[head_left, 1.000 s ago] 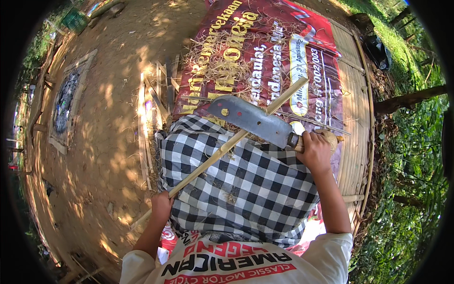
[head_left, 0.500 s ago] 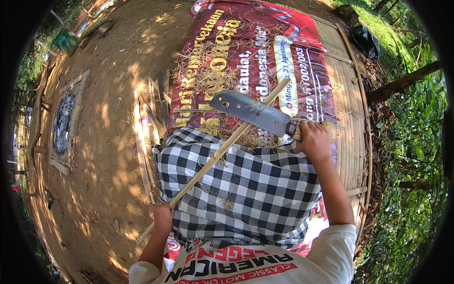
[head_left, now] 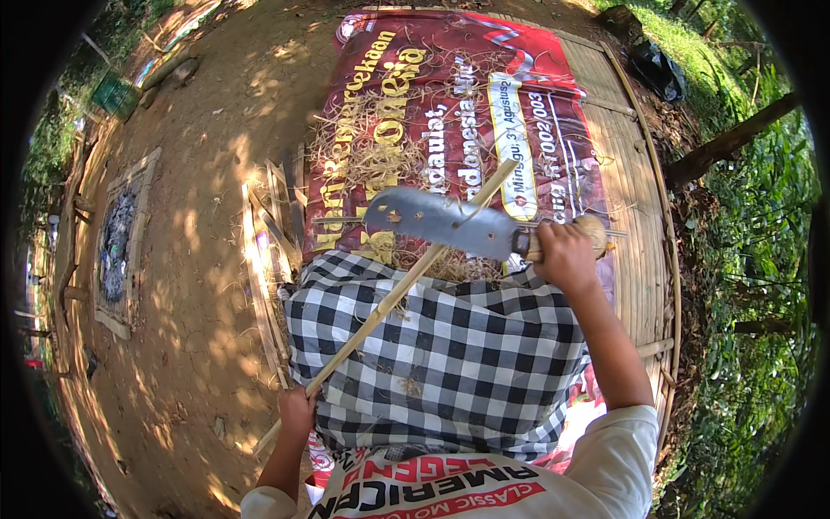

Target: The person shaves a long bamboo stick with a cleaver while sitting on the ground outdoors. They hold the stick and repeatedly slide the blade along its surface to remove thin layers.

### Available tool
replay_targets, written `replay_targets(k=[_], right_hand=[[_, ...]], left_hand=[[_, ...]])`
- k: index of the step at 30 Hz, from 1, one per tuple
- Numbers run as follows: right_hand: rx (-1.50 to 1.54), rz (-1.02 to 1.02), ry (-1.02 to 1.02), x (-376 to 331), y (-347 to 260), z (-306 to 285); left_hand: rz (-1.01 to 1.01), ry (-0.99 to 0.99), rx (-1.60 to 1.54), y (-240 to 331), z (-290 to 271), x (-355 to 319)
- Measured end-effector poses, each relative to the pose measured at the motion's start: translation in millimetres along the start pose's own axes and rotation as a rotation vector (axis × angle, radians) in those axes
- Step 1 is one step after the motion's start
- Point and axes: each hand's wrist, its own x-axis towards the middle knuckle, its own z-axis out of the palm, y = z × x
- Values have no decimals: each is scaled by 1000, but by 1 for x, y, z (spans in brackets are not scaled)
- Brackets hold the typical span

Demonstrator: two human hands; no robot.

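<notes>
My right hand (head_left: 565,257) is wrapped round the wooden handle of a broad machete (head_left: 441,223), whose blade has several holes and points left. The blade lies across a thin, pale bamboo stick (head_left: 380,313) near its far end and hides part of it; I cannot tell how deep the edge bites. Down at the lower left, my left hand (head_left: 296,413) grips the stick close to its near end. The stick slants up to the right over a black-and-white checked cloth (head_left: 467,346) covering my lap. Curled shavings (head_left: 354,143) litter the red banner (head_left: 566,69) beyond.
The banner covers a slatted bamboo platform (head_left: 635,173). Split bamboo pieces (head_left: 264,272) lie at its left side on the bare earth (head_left: 203,285). Farther left is a framed ash pit (head_left: 117,233). A dark post (head_left: 731,143) and green plants (head_left: 769,233) flank the right side.
The machete blade looks slightly flatter and is blurred by motion now. Both hands keep their grips. The whole view has shifted a little, so the banner sits lower and farther left.
</notes>
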Motion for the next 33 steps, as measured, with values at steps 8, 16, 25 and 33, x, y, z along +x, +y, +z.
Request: replay_targets(k=[8, 16, 25, 33], right_hand=[[88, 134, -143, -6, -45, -14], [-45, 24, 1, -5, 12, 1], [18, 274, -134, -20, -15, -12], [-11, 208, -153, -39, 43, -39]], left_hand=[[-62, -45, -50, -11, 7, 2], [-12, 3, -13, -7, 8, 1], [-6, 15, 84, 2, -6, 2], [91, 38, 130, 1, -8, 15]])
